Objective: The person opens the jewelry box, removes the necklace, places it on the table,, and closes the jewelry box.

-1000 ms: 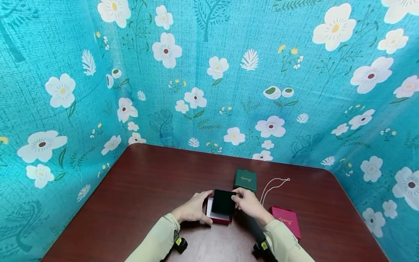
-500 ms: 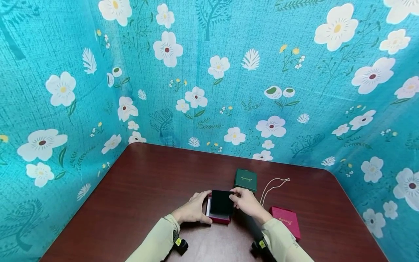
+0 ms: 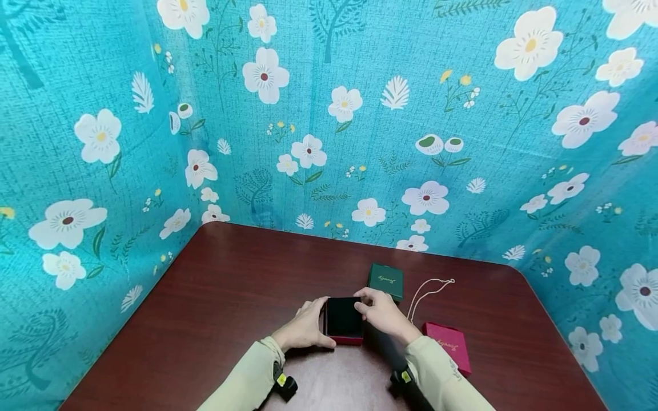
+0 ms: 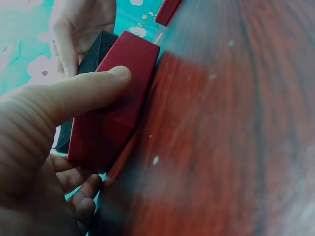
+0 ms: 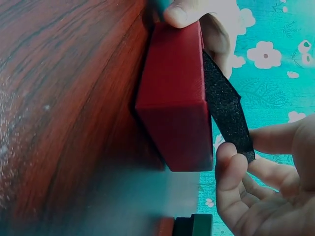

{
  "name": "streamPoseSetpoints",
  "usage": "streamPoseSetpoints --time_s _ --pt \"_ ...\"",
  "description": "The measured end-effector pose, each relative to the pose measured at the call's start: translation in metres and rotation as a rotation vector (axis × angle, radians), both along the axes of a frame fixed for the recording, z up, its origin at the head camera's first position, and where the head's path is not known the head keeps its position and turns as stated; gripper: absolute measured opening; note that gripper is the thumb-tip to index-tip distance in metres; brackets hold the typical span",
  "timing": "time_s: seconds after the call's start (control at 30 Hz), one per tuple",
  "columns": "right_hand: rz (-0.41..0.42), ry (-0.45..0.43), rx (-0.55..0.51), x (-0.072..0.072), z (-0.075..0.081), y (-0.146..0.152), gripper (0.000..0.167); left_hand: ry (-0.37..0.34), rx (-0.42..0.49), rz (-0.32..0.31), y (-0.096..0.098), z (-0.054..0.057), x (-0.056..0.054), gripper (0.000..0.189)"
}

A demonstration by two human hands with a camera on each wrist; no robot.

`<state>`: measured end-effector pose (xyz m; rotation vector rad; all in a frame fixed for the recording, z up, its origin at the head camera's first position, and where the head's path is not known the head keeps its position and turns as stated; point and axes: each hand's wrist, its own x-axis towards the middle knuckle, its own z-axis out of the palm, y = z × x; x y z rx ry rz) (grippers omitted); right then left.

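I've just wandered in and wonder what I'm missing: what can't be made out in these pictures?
Inside of the red box under the black pad: head view, covered by that pad.
Near end of the chain: head view, out of sight by the right hand.
Fine gold lettering: head view, too small to read surely.
Rest of the red lid: left wrist view, cut off by the top edge.

Gold script (image 3: 386,279), apparently "Jewelry", marks green box (image 3: 384,270) and red lid (image 3: 452,355).
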<state>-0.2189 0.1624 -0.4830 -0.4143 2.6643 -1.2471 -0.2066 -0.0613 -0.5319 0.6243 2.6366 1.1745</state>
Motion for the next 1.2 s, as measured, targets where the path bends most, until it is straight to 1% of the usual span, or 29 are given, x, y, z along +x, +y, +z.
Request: streamPoseSetpoints --time_s 0.2,0.33,0.4,0.5,0.67,0.73,0.83,0.93,1.07,1.2 --pt "0.009 0.003 0.025 -0.002 -0.003 0.0 0.018 0.029 -0.006 -0.003 0.0 0.001 0.0 0.101" --pt "0.023 0.011 0.03 -0.002 0.0 -0.002 0.017 0.048 -0.008 -0.004 -0.001 0.002 -0.001 0.099" --pt "0.032 0.024 0.042 -0.001 0.002 -0.003 0.016 0.045 -0.012 -0.004 -0.001 0.002 -0.002 0.098" --pt "0.051 0.097 0.107 0.0 0.005 -0.005 0.016 0.054 -0.023 -0.008 0.0 0.002 -0.002 0.099" --pt "0.071 0.267 0.247 0.002 0.005 -0.009 0.015 0.072 -0.033 -0.012 0.0 0.0 -0.003 0.098" --pt "0.075 0.291 0.278 0.003 0.006 -0.011 0.015 0.073 -0.033 -0.013 0.0 0.001 -0.003 0.098" --pt "0.078 0.295 0.313 0.004 0.006 -0.013 0.018 0.073 -0.031 -0.011 0.0 0.002 -0.002 0.098" --pt "0.063 0.28 0.343 0.004 0.006 -0.014 0.019 0.064 -0.035 -0.01 0.0 0.002 -0.002 0.098" --pt "0.05 0.275 0.359 0.003 0.005 -0.015 0.018 0.052 -0.034 -0.008 0.001 0.002 -0.002 0.097" --pt "0.058 0.287 0.361 0.002 0.005 -0.016 0.018 0.06 -0.034 -0.006 0.001 0.0 -0.002 0.097"
